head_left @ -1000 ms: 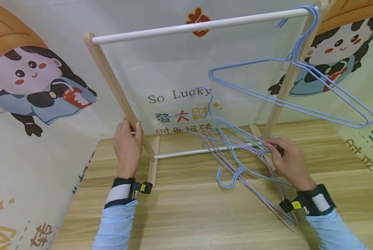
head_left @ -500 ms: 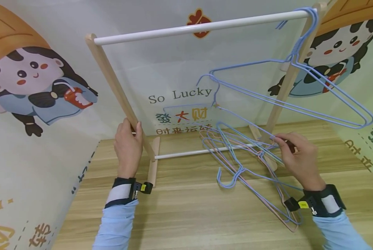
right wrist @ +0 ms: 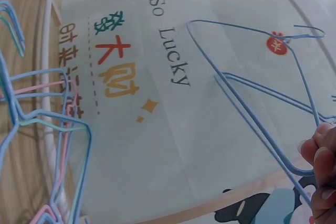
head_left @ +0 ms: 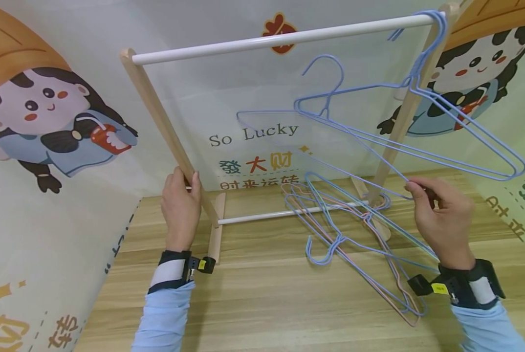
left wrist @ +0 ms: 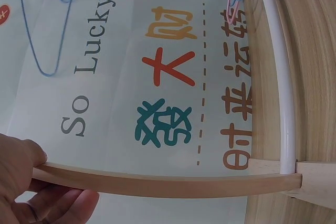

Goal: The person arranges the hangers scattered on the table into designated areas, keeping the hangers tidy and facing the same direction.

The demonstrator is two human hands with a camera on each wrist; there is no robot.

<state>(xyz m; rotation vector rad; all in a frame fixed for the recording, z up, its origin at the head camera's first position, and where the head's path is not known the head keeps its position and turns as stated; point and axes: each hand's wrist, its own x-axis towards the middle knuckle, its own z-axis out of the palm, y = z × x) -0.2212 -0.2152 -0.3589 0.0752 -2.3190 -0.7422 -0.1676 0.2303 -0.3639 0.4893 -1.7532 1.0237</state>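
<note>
My right hand pinches one corner of a blue wire hanger between thumb and fingertips. The hanger is tilted, its hook up and to the left, below the rack's white top rail. In the right wrist view the held hanger spreads out from the fingers at the right edge. My left hand grips the rack's left wooden post, thumb on one side and fingers on the other. In the left wrist view, that post runs out from the hand.
Several blue hangers hang at the right end of the top rail, overlapping the held one in the head view. A tangled pile of blue, pink and greenish hangers lies on the wooden table, over the lower white bar.
My right hand has moved right and slightly up, drawing the hanger up out of the pile; its hook rises toward the top rail. My left hand stays on the post.
</note>
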